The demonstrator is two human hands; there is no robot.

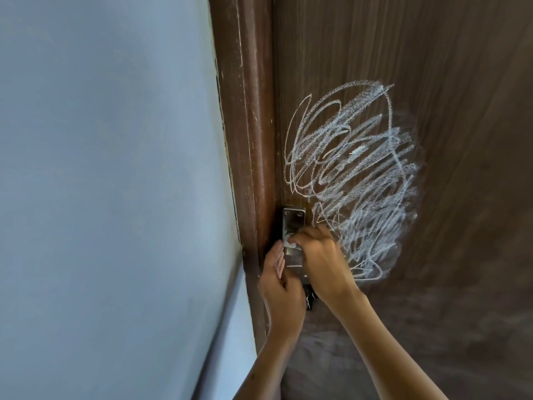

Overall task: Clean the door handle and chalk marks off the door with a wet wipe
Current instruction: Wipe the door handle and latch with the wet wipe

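A brown wooden door (432,67) carries a large scribble of white chalk marks (360,174) to the right of its metal handle plate (293,219). My right hand (323,261) has its fingers curled round a white wet wipe (290,243) and presses it against the plate's middle. My left hand (281,281) sits just left of the plate at the door's edge, fingers fairly straight; what it touches is hidden. The handle lever itself is covered by both hands.
A brown door frame (248,125) runs up the left of the door, with a pale blue wall (109,168) beyond it. A small dark object (310,298) hangs below the plate, between my wrists.
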